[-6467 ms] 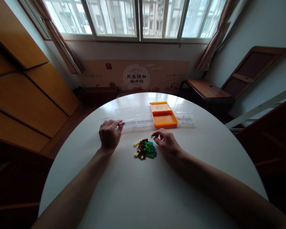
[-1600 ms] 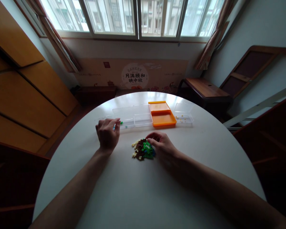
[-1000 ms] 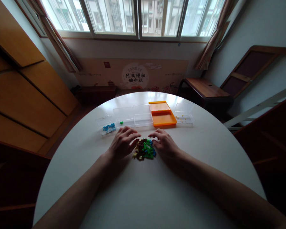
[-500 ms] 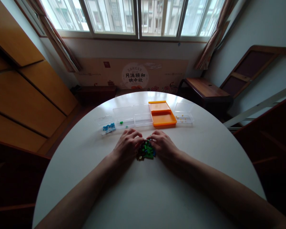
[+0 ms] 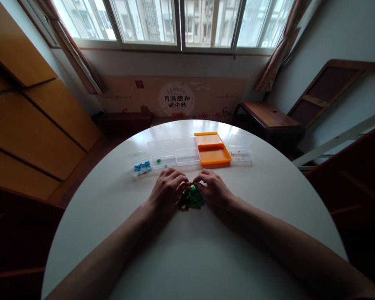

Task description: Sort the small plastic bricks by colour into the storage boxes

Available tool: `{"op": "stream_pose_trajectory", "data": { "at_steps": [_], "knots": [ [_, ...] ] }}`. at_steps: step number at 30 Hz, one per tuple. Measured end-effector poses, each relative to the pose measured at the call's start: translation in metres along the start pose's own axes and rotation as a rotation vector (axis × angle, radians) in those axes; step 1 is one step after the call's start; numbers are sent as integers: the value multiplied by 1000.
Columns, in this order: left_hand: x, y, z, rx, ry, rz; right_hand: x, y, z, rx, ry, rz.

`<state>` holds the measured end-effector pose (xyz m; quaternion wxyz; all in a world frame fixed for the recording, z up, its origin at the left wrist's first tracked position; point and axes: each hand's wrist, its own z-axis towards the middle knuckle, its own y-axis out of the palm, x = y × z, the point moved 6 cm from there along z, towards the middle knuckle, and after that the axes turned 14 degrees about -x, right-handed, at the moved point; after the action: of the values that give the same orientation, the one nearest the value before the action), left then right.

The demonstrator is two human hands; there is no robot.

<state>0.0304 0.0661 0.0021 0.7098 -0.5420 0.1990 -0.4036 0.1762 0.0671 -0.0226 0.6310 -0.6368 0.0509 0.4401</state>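
A small heap of toy building bricks (image 5: 193, 199), mostly green with some brown, blue and pale ones, lies on the round white table (image 5: 187, 250). My left hand (image 5: 168, 185) is at the heap's left edge, its fingers curled into a pinch. From the right, my right hand (image 5: 213, 185) reaches the far side of the heap, thumb and fingers also pinched. The fingertips of both hands almost meet above the bricks. A small dark bit shows between them, too small to name.
Beyond my hands stand open-lidded boxes in a row: a clear one with blue bricks (image 5: 142, 167), a clear one (image 5: 162, 164) with a few green bits, another clear box (image 5: 188, 157), an orange box (image 5: 215, 160), and a clear box (image 5: 242, 159) with small yellow pieces.
Both hands' fingertips have shifted slightly and drawn closer together over the bricks, and a dark bit now shows between them. The boxes have not moved.
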Motion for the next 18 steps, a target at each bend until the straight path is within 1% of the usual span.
{"op": "stream_pose_trajectory", "data": {
  "at_steps": [2, 3, 4, 7, 8, 10, 12, 14, 18],
  "knots": [
    [-1, -2, -1, 43, -25, -1, 6, -6, 2, 52, 14, 31],
    [-2, -3, -3, 58, -31, -1, 10, -12, 2, 103, 30, 48],
    [-2, -4, -4, 67, -29, 0, 16, -18, 3, 172, 54, 63],
    [-2, -5, -7, 58, -3, 1, 38, -42, 0, 439, 177, 100],
    [-2, -6, -9, 51, 5, 3, 46, -49, -1, 512, 223, 117],
    [-3, -7, -11, 39, 13, 7, 63, -58, -4, 619, 315, 157],
    [-4, -8, -12, 37, 17, 9, 79, -63, -5, 681, 392, 192],
    [-6, -8, -13, 41, 16, 10, 90, -65, -7, 714, 432, 220],
    [-9, -7, -13, 46, -14, 24, 96, -65, -9, 738, 416, 248]
  ]
}}
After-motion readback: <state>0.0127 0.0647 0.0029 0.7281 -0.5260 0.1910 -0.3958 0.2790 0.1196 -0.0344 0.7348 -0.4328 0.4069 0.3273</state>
